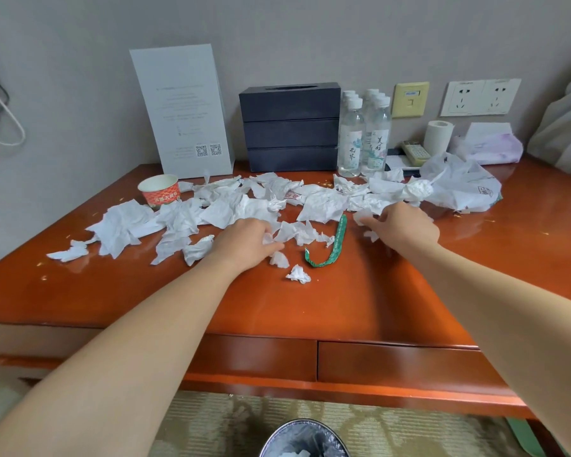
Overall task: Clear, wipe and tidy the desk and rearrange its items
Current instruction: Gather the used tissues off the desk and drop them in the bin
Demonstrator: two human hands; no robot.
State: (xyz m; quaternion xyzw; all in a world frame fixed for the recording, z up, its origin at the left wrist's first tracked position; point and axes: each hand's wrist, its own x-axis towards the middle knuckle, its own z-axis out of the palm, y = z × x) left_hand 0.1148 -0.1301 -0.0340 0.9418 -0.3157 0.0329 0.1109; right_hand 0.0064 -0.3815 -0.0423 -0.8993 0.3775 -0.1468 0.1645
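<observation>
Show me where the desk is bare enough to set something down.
Bare: the front strip of the desk, nearer than the green strip; also the right end before the plastic bag. Crowded: torn tissues from paper cup to bag.

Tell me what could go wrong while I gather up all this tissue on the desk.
The paper cup stands against the tissue scraps; a sweep by the left hand could tip it, and its contents are not visible. The water bottles stand just behind the pile, so the right hand reaching far might topple them. Scraps pushed off the desk edge may miss the waste bin below and land on the carpet.
</observation>
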